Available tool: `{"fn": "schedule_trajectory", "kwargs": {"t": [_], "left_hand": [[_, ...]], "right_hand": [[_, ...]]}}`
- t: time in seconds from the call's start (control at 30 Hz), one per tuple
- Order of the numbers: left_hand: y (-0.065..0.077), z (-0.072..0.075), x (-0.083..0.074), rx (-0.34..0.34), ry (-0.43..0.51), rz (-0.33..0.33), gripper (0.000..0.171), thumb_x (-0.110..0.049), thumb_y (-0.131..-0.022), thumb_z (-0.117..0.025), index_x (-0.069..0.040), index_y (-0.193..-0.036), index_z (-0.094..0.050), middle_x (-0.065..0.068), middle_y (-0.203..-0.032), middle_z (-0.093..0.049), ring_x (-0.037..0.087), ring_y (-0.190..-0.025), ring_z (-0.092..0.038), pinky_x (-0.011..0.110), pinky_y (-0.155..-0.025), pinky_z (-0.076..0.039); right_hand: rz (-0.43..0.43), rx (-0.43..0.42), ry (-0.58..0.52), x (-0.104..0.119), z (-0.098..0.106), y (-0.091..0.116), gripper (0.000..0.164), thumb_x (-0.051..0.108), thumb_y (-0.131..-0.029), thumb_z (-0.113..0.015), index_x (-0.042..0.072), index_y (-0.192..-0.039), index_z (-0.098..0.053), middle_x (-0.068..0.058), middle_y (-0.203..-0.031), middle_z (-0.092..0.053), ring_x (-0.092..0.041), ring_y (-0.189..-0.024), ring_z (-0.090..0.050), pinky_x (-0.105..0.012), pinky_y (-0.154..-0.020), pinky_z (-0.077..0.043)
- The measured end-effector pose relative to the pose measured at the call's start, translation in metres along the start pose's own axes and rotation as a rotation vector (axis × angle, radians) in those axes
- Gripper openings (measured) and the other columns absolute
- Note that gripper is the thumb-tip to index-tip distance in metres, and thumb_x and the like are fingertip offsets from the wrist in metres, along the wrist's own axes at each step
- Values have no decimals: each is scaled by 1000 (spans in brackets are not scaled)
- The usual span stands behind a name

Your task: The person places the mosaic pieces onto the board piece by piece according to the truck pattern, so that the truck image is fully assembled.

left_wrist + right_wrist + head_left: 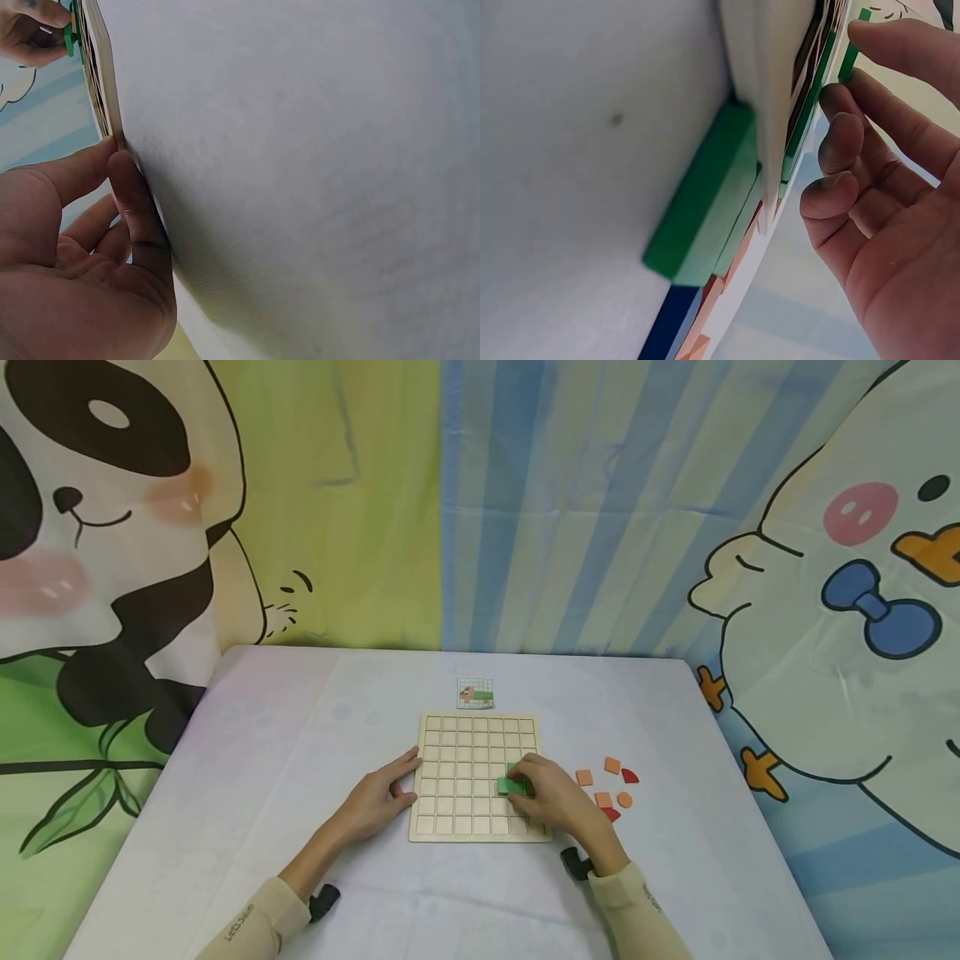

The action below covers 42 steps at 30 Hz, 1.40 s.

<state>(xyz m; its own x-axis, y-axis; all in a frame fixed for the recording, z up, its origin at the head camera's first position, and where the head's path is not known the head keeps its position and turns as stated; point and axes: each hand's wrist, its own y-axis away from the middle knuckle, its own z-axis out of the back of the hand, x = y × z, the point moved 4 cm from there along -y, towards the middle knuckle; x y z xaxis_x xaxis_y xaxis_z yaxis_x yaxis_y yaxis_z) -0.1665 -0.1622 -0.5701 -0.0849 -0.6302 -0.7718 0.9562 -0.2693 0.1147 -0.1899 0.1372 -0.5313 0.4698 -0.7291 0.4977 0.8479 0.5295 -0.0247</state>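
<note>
Centrally, a pale wood-coloured rectangular board marked with square cells [457, 777] lies on a white-covered desk [420, 902]. At its left edge is a person's left hand [375, 802]; its fingers, loosely extended, touch the rim without grasping a piece. The right hand [553, 792] is over the board's right side, its thumb and finger pinching a small flat green tile [852, 49] above the grid. More green pieces [804, 124] lie on the board beneath that hand.

In the right wrist view, a thick green block [705, 199] sits just beside the board's edge, with a dark blue piece [667, 322] next to it. To the right on the desk are three orange squares [584, 777], an orange disc [625, 799] and two red wedge-shaped pieces [630, 776], one partly hidden by the right arm. Just beyond the board's far edge is a small card with a coloured picture on a grid [476, 693]. Behind hangs a backdrop, with a cartoon panda [161, 518] left and a white duck [825, 677] right.
</note>
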Motion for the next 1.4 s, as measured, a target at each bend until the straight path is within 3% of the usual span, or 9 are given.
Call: {"fn": "schedule_trajectory", "kwargs": {"t": [0.63,1.07,1.4], "left_hand": [[0,-1,-2,4,5,1,69,-7,-96,-75,-6,-159,-48,3,-174,-35,6,-75,-49,24,-70,-41],[0,0,-1,1,1,-11,69,-7,-96,-75,-5,-159,-48,4,-174,-35,6,-75,-49,23,-70,-41],[0,1,-1,-5,-2,-12,69,-7,-96,-76,-6,-159,-48,4,-174,-36,5,-75,-49,23,-69,-41]], "right_hand": [[-13,52,77,3,-8,-7,22,22,-93,-81,13,-112,-77,3,-106,-67,-8,-85,-57,-26,-78,-53],[-6,52,63,3,-7,-8,24,22,-92,-83,12,-113,-77,1,-108,-67,-10,-87,-57,-23,-74,-50],[-2,32,-3,2,2,-2,28,22,-95,-80,10,-119,-76,0,-111,-71,-13,-88,-60,-27,-79,-52]]}}
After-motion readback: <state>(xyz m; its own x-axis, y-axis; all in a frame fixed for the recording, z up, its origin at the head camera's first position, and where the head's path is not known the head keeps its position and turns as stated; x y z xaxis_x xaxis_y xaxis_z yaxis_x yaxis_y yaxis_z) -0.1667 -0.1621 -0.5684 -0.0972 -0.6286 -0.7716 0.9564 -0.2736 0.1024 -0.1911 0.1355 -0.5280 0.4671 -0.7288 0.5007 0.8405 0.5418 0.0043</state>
